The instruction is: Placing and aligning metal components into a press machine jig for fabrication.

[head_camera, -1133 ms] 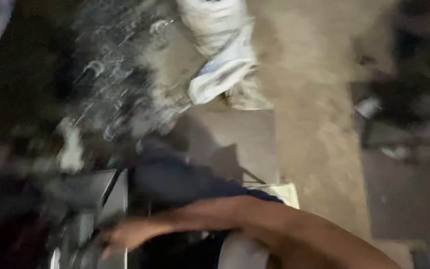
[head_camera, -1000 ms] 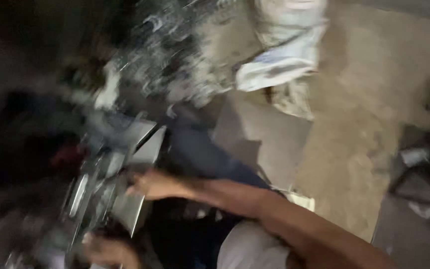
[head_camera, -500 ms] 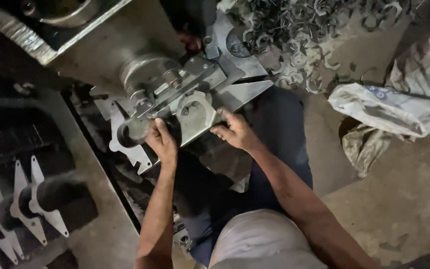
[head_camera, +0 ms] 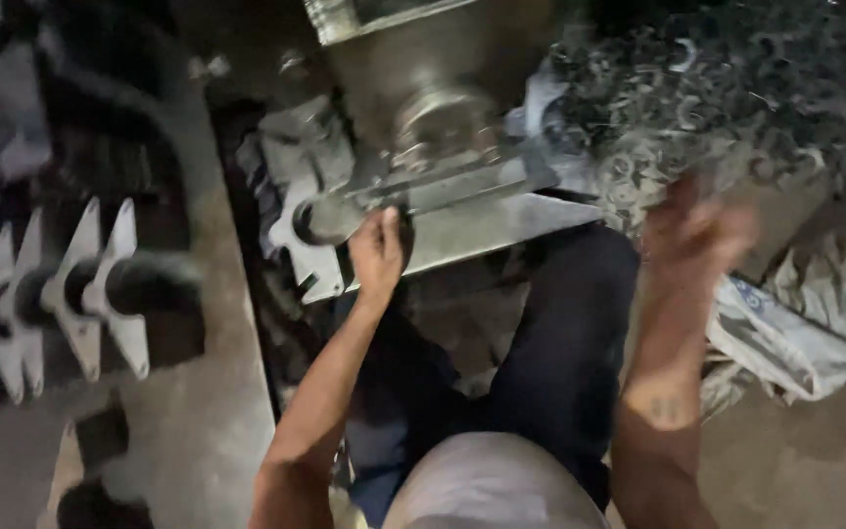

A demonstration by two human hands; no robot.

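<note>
My left hand (head_camera: 377, 253) grips the lower edge of a grey metal machine fixture (head_camera: 443, 186), beside a flat steel plate with a round hole (head_camera: 307, 240). My right hand (head_camera: 697, 230) is blurred, raised to the right of the machine, close to a heap of curled metal shavings (head_camera: 727, 88); I cannot tell whether it holds anything. My dark trousers (head_camera: 560, 343) fill the space below the machine.
At the left, several flat pointed metal plates (head_camera: 80, 284) are threaded on a dark bar above a grey floor (head_camera: 198, 431). A crumpled white sack (head_camera: 815, 313) lies at the right on the dirt floor.
The view has swung right over the machine. My right hand has left the machine part and moved up to the right, toward the shavings. My left hand stays on the fixture.
</note>
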